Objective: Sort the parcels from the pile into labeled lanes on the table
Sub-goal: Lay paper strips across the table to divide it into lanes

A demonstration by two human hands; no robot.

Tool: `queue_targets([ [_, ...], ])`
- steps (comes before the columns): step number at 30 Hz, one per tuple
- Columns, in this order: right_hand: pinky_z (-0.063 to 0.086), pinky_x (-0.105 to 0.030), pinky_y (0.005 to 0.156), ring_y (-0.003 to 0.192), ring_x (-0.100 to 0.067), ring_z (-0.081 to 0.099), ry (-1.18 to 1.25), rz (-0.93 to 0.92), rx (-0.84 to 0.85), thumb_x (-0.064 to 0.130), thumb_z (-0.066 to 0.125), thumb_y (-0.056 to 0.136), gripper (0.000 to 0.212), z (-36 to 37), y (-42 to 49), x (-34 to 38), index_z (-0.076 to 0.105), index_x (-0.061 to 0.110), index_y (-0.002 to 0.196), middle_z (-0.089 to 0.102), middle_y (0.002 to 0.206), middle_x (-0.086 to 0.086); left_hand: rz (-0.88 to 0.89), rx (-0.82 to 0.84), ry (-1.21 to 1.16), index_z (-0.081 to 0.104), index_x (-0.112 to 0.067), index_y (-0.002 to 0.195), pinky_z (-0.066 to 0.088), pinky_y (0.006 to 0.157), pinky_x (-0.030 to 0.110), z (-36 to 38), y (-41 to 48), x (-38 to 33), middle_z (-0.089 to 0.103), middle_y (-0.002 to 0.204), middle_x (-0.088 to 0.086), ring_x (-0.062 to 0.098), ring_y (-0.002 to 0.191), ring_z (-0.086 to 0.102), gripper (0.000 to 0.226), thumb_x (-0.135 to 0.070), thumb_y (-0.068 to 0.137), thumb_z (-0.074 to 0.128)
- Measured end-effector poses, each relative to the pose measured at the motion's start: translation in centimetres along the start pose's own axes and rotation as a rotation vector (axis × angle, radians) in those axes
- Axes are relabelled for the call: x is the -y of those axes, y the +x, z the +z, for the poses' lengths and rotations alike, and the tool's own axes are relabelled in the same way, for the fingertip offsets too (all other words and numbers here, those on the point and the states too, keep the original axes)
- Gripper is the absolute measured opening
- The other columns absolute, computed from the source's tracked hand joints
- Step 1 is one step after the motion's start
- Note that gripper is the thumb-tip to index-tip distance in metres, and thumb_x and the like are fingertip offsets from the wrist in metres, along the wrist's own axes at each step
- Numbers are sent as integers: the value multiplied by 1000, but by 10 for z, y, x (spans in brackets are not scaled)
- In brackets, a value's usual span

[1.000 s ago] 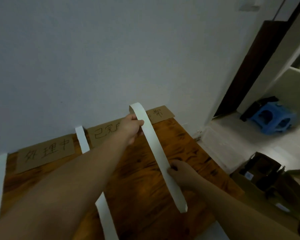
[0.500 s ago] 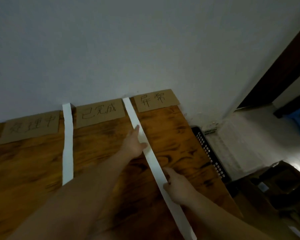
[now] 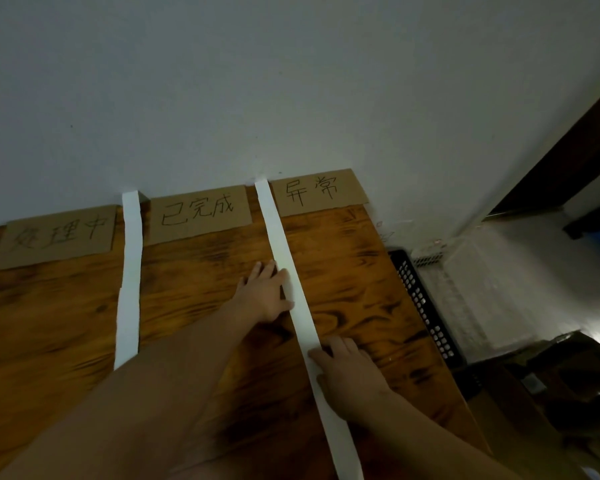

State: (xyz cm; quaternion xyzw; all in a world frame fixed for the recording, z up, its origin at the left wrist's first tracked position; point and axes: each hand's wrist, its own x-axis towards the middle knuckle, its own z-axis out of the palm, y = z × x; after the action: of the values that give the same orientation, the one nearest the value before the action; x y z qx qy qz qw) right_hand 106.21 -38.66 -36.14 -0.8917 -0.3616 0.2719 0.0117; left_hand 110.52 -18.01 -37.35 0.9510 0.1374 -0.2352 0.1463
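Both hands lie flat, fingers extended, on a wooden table [image 3: 343, 271]. The left hand [image 3: 264, 296] presses the left edge of a white paper strip [image 3: 281, 244], and the right hand [image 3: 352, 379] presses it nearer the person. Beyond the fingertips, handwritten cardboard labels [image 3: 198, 214] line the wall [image 3: 291, 81]. A second strip [image 3: 129, 282] lies left of the left hand.

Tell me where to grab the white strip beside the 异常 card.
Pinch the white strip at its far end, from above. The left hand and right hand press it flat on the table; only that end seems to lap up the wall.
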Motion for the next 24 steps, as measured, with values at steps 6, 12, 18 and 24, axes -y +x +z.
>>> queue_targets([
  [6,36,-36,102,128,-24,34,11,-74,-109,31,39,100,43,-33,11,12,40,22,142,38,142,-6,-105,-55,-120,6,-28,152,6,118,50,-28,-29,26,-9,159,-1,25,146,-11,77,-53,91,47],
  [12,39,-41,103,129,-27,34,-54,-188,-128,33,42,100,42,-98,29,77,41,19,139,38,139,-7,-220,-162,-97,10,-27,152,10,117,50,-64,-114,124,-1,159,-1,27,146,-8,84,-70,84,34],
  [18,33,-41,110,136,-28,28,-119,-333,-104,34,44,99,50,-124,30,211,34,19,146,32,146,-9,-448,-312,-157,13,-23,151,10,118,45,-83,-245,243,-2,160,3,25,146,-8,77,-55,90,46],
  [24,39,-40,104,128,-29,38,-142,-421,-114,40,46,98,49,-101,18,372,40,19,142,40,137,-9,-610,-369,-204,13,-25,151,9,119,44,-60,-382,368,0,159,3,27,146,-6,77,-55,90,47],
])
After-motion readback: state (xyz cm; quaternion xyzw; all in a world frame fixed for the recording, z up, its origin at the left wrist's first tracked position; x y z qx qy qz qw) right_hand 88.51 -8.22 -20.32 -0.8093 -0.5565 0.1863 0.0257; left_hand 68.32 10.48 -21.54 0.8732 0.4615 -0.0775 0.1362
